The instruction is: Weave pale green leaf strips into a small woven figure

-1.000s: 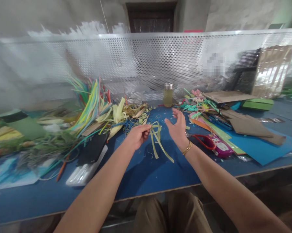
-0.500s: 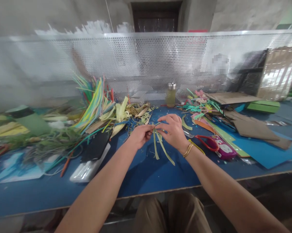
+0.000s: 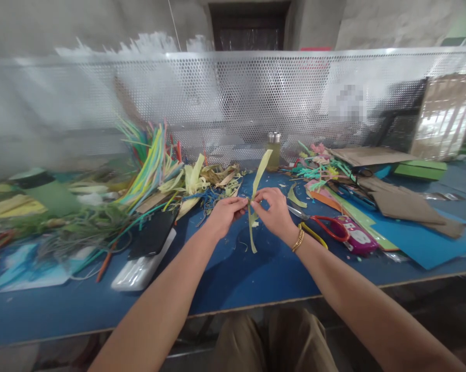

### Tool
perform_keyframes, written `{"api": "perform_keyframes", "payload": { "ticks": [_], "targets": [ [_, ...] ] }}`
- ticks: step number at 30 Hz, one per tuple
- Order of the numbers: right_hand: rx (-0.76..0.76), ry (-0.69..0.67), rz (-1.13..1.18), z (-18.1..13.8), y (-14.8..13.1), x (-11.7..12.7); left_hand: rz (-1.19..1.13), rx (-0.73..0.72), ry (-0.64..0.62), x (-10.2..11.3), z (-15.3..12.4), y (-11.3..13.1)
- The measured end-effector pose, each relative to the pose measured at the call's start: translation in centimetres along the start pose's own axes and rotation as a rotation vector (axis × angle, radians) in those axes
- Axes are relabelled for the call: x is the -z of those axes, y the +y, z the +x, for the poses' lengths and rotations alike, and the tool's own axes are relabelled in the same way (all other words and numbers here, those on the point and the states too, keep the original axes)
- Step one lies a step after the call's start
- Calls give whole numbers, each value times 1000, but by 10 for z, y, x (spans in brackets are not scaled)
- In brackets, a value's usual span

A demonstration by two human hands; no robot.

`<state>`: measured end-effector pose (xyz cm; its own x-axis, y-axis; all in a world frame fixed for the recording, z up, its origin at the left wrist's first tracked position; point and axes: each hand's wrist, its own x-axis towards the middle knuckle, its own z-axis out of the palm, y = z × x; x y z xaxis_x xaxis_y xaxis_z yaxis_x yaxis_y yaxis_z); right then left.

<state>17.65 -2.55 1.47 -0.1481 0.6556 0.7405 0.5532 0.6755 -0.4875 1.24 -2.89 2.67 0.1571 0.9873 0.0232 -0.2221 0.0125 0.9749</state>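
my left hand (image 3: 225, 214) and my right hand (image 3: 273, 212) met just in front of the small capped bottle (image 3: 272, 150), on my side of it, each pinching the pale green strip (image 3: 260, 173) between thumb and fingertips, the other fingers curled in. the strip stood nearly upright between them. its top end leaned toward the bottle and its bottom end hung over the blue table top (image 3: 236, 279). left of the bottle lay a heap of coloured strips (image 3: 151, 165), spilling toward my left wrist, and nearer to me than that heap sat a black slab (image 3: 152, 235) half over a flat white case (image 3: 141, 268). right of the bottle and close by my right wrist were red-handled scissors (image 3: 326, 227), touching a pink gadget (image 3: 352, 236). farther right of the bottle came brown card sheets (image 3: 403, 201) and a green box (image 3: 419, 168). behind the bottle a perforated metal screen (image 3: 233, 103) ran the whole width and closed off the far side. loose scraps dotted the blue between the bottle and my hands. from the bottle toward me, past my hands, the top was bare blue out to the near edge (image 3: 256, 305), and my forearms crossed that edge with room on both sides.
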Motion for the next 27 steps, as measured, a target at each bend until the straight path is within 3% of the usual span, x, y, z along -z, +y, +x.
{"api": "perform_keyframes", "payload": {
  "ticks": [15,21,27],
  "targets": [
    [-164,-58,174,-1,4,-4,348,-130,-54,4,-1,0],
    [-69,-147,53,0,5,0,610,-282,10,1,-5,8],
    [-54,-86,-3,2,3,3,791,-356,91,4,-3,5]
  ]
}}
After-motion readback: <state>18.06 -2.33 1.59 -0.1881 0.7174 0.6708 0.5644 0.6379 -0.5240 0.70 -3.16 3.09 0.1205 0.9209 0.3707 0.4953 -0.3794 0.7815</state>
